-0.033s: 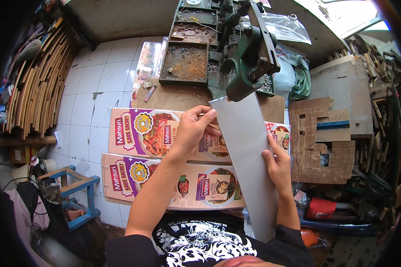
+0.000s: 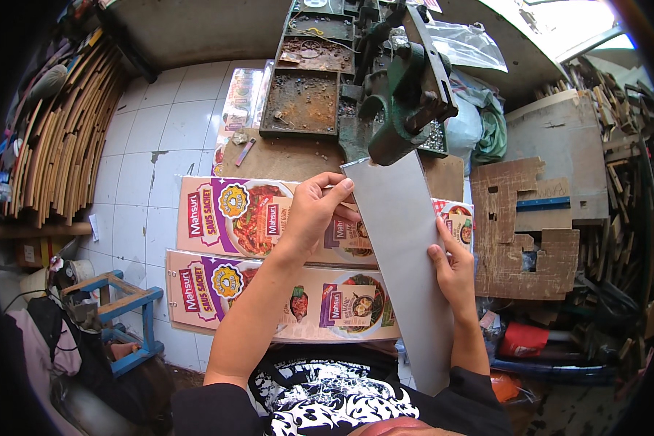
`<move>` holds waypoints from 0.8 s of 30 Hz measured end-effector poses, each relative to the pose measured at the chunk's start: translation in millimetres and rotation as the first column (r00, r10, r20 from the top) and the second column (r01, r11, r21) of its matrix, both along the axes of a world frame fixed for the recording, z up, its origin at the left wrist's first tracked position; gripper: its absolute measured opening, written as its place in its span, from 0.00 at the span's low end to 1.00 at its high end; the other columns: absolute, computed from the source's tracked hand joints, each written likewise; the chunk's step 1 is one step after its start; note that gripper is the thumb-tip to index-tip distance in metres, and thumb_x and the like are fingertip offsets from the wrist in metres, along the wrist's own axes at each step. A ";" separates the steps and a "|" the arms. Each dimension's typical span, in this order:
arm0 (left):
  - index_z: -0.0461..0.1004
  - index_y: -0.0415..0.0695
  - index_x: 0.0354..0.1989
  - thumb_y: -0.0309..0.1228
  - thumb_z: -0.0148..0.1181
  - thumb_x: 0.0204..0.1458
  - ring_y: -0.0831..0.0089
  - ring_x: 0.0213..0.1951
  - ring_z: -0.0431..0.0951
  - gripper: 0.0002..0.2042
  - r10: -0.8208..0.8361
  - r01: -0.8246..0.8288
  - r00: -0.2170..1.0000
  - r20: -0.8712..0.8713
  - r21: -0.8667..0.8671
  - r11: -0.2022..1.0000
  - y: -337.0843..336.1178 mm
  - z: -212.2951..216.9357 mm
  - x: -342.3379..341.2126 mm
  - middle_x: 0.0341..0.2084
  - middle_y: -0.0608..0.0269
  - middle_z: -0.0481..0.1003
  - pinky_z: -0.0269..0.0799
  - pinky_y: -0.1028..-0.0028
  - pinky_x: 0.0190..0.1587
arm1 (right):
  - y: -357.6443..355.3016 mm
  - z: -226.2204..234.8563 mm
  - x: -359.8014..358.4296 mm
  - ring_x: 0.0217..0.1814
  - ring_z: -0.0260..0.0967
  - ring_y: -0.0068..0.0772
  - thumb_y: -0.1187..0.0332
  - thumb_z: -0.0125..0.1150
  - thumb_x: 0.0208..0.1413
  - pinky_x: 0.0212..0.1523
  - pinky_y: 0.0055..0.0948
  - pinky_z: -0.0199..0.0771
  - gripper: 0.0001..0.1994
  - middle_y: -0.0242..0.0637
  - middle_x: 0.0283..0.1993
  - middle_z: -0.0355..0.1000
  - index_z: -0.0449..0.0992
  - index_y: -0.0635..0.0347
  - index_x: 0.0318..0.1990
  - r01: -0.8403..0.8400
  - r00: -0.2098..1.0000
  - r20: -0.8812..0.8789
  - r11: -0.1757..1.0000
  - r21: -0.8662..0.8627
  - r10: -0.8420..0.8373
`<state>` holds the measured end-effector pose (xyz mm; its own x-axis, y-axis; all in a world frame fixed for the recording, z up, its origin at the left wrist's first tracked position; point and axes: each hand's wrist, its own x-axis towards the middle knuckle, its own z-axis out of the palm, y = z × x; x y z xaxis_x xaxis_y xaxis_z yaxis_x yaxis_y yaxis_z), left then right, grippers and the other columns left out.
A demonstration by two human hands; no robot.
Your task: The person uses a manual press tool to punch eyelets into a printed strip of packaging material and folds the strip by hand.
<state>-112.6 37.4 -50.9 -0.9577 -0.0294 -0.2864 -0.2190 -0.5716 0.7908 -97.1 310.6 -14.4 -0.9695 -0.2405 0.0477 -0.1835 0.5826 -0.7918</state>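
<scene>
A long flat grey strip (image 2: 403, 247) slants from close to my body up to a green cast-metal press (image 2: 396, 138). Its far end lies under the press head, and whether metal touches it I cannot tell. Thumb and curled fingers of my left hand (image 2: 316, 211) pinch its left edge near that far end. Along the right edge, about midway, my right hand (image 2: 454, 265) grips it with the thumb on top. Below my forearms lie two stacks of printed food-advert panels, an upper one (image 2: 203, 232) and a nearer one (image 2: 196, 305).
Divided metal trays (image 2: 334, 123) with small bits adjoin the press, over a brown board (image 2: 283, 156). Cut brown boards (image 2: 505, 247) stand to the right. At left are a blue-framed stool (image 2: 149, 320) and stacked cardboard sheets (image 2: 65, 145). Plastic bags (image 2: 461, 123) sit behind the press.
</scene>
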 end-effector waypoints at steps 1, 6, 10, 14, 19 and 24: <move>0.72 0.34 0.39 0.31 0.58 0.59 0.72 0.23 0.81 0.10 0.002 -0.002 1.000 0.001 0.008 1.000 -0.2 -0.2 -0.3 0.29 0.55 0.79 0.77 0.78 0.28 | 0.2 0.0 0.0 0.49 0.77 0.38 0.74 0.60 0.58 0.52 0.31 0.71 0.23 0.58 0.48 0.76 0.69 0.65 0.61 0.002 1.000 0.000 1.000 0.000 -0.002; 0.73 0.37 0.39 0.33 0.58 0.60 0.73 0.23 0.80 0.10 -0.003 0.003 1.000 0.002 -0.019 1.000 0.8 2.3 0.0 0.28 0.60 0.77 0.78 0.79 0.28 | 1.7 -0.8 -0.3 0.49 0.77 0.37 0.74 0.60 0.58 0.52 0.31 0.71 0.23 0.57 0.49 0.76 0.69 0.65 0.62 -0.003 1.000 0.001 1.000 -0.002 0.003; 0.73 0.37 0.39 0.33 0.57 0.60 0.73 0.24 0.80 0.10 -0.008 0.008 1.000 -0.002 -0.028 1.000 1.2 0.1 -0.7 0.29 0.60 0.77 0.78 0.79 0.28 | 0.8 1.4 0.5 0.49 0.77 0.36 0.73 0.60 0.58 0.52 0.30 0.72 0.23 0.56 0.49 0.76 0.69 0.64 0.62 0.009 1.000 0.021 1.000 -0.014 -0.009; 0.74 0.37 0.39 0.33 0.57 0.60 0.73 0.24 0.80 0.10 -0.019 0.018 1.000 -0.007 -0.022 1.000 -0.2 -2.2 0.0 0.29 0.61 0.77 0.78 0.79 0.28 | 1.0 0.7 0.2 0.47 0.77 0.35 0.73 0.60 0.58 0.50 0.30 0.72 0.24 0.56 0.49 0.77 0.68 0.63 0.62 0.002 1.000 0.006 1.000 -0.001 -0.002; 0.74 0.37 0.39 0.33 0.58 0.60 0.74 0.24 0.81 0.10 -0.014 0.014 1.000 -0.006 -0.009 1.000 0.2 -2.1 -0.3 0.29 0.61 0.77 0.79 0.79 0.29 | 3.1 -1.2 0.1 0.46 0.78 0.36 0.73 0.61 0.58 0.49 0.30 0.73 0.24 0.56 0.48 0.77 0.69 0.63 0.62 -0.005 1.000 -0.012 1.000 0.015 0.005; 0.73 0.38 0.39 0.33 0.58 0.60 0.74 0.24 0.81 0.10 -0.009 0.009 1.000 -0.008 -0.014 1.000 0.6 -2.9 0.1 0.28 0.60 0.78 0.79 0.79 0.29 | 2.0 0.2 1.1 0.45 0.78 0.37 0.73 0.61 0.57 0.48 0.30 0.73 0.24 0.56 0.47 0.77 0.69 0.63 0.62 0.005 1.000 -0.008 1.000 0.004 -0.005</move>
